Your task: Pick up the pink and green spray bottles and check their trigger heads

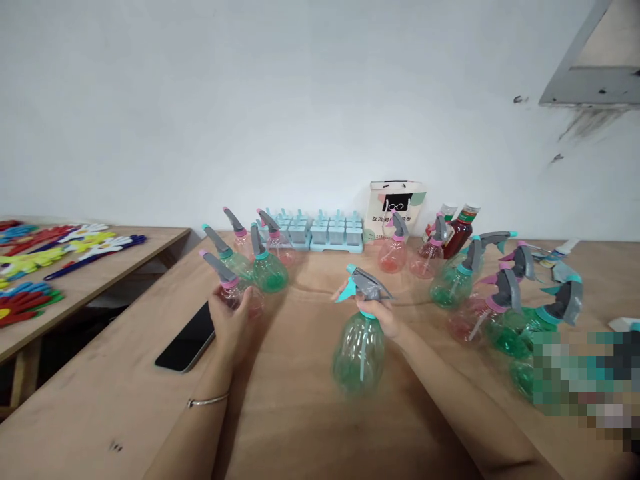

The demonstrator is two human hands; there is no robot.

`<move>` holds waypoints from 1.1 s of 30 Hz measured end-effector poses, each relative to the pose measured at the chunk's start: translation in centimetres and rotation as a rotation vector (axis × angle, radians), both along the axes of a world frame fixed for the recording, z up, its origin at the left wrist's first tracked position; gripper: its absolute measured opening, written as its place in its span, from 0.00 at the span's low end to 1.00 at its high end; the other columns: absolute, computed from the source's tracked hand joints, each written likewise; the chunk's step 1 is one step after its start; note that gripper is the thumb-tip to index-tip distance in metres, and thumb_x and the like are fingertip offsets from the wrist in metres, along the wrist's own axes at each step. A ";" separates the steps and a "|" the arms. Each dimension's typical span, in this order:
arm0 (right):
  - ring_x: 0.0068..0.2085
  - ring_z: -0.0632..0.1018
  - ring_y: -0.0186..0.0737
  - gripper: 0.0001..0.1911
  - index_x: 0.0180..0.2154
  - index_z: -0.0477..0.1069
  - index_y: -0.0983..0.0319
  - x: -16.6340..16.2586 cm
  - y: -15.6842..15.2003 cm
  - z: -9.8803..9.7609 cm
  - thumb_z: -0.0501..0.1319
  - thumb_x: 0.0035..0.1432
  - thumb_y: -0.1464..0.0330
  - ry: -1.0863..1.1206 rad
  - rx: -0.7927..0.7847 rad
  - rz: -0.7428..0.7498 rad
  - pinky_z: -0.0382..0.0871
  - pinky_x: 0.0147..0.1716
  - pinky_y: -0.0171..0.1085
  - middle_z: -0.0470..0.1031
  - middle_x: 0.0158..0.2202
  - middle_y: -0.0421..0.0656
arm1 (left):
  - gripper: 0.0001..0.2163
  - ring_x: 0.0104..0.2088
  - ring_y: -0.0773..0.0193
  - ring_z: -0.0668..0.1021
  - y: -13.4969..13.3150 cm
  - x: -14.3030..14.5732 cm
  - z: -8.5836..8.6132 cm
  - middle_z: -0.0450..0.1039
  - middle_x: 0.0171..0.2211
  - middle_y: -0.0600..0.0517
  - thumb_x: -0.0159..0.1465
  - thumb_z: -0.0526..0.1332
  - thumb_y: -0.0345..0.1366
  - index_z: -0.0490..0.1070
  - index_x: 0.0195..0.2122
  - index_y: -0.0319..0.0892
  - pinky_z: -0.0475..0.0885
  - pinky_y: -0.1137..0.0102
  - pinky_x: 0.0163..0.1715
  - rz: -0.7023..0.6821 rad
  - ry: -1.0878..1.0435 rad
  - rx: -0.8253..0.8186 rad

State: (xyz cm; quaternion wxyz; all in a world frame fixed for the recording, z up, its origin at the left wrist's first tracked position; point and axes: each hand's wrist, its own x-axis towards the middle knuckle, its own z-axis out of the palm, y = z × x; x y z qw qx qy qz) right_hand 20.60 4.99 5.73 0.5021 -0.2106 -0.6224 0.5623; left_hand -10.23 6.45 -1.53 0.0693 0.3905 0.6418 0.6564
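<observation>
While I watched through the head camera, the wooden table (300, 427) filled the lower frame, spray bottles grouped left of centre and at right. My right hand (383, 317) had its fingers curled around the neck of a green spray bottle (359, 353) at centre, standing upright, clear-walled, its grey-and-teal trigger head fitted. My left hand (231, 321) wrapped a pink spray bottle (240, 297) beside the left group. A phone (187, 340) lay just left. I judged sorting partly done.
</observation>
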 end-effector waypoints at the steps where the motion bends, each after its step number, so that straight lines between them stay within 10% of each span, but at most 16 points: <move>1: 0.48 0.78 0.53 0.15 0.38 0.76 0.57 -0.1 0.0 0.1 0.62 0.48 0.59 0.011 -0.005 -0.023 0.68 0.51 0.50 0.81 0.36 0.44 | 0.27 0.37 0.61 0.74 0.0 0.0 0.0 0.70 0.40 0.49 0.51 0.69 0.44 0.64 0.49 0.37 0.73 0.62 0.42 -0.006 -0.002 0.006; 24: 0.44 0.79 0.49 0.11 0.36 0.76 0.55 -0.5 -0.1 0.2 0.61 0.48 0.62 -0.087 -0.028 -0.064 0.66 0.51 0.47 0.80 0.32 0.41 | 0.29 0.41 0.56 0.75 0.2 -0.2 -0.3 0.70 0.43 0.45 0.52 0.68 0.46 0.64 0.51 0.37 0.72 0.58 0.46 -0.033 0.024 0.021; 33: 0.40 0.77 0.46 0.11 0.36 0.75 0.56 0.8 1.6 -1.6 0.60 0.53 0.58 -0.131 -0.007 -0.384 0.66 0.47 0.44 0.78 0.30 0.40 | 0.29 0.41 0.55 0.75 0.1 -0.3 -0.3 0.70 0.42 0.45 0.53 0.68 0.46 0.64 0.51 0.36 0.72 0.56 0.48 -0.023 0.037 0.002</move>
